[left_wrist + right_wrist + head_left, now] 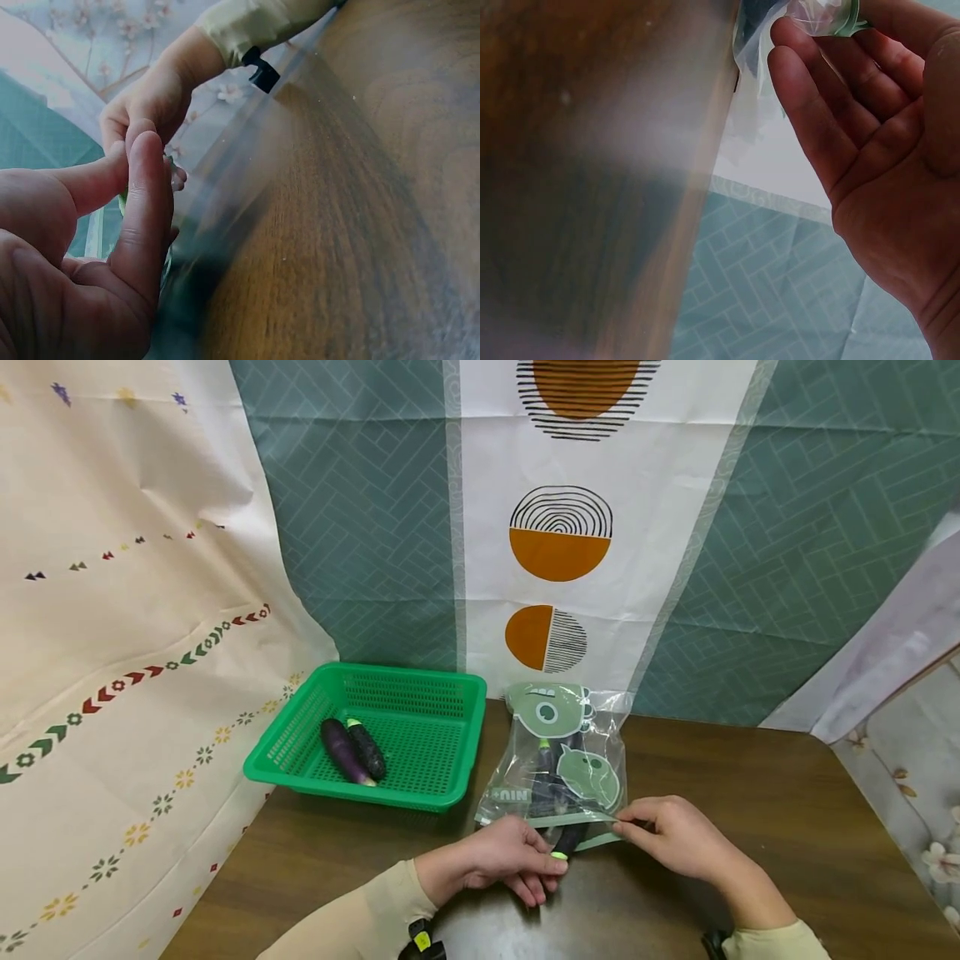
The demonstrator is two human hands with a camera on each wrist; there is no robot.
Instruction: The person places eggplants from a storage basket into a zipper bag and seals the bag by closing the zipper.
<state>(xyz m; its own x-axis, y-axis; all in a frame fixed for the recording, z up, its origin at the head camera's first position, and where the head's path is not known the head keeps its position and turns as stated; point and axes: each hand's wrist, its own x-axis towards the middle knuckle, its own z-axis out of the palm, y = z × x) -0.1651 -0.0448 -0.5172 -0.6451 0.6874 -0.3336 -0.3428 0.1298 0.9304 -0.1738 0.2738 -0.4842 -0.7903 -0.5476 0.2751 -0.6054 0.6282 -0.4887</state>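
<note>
My left hand [517, 860] pinches the light green end of a dark eggplant [572, 837] between thumb and fingers. The eggplant's other end reaches into the mouth of a clear zip bag [498, 777] printed with green cartoon animals. My right hand [678, 839] pinches the right corner of the bag's green-edged opening, seen also in the right wrist view as a green strip [849, 19] by the fingers. More dark eggplants [544, 768] lie inside the bag. In the left wrist view, my left hand [97, 255] hides most of what it holds.
A green plastic basket [465, 752] stands on the wooden table [720, 785] to the left of the bag. It holds a purple eggplant [343, 752] and a darker, bumpy vegetable [367, 750] with a green tip. Patterned cloth [360, 527] hangs behind the table.
</note>
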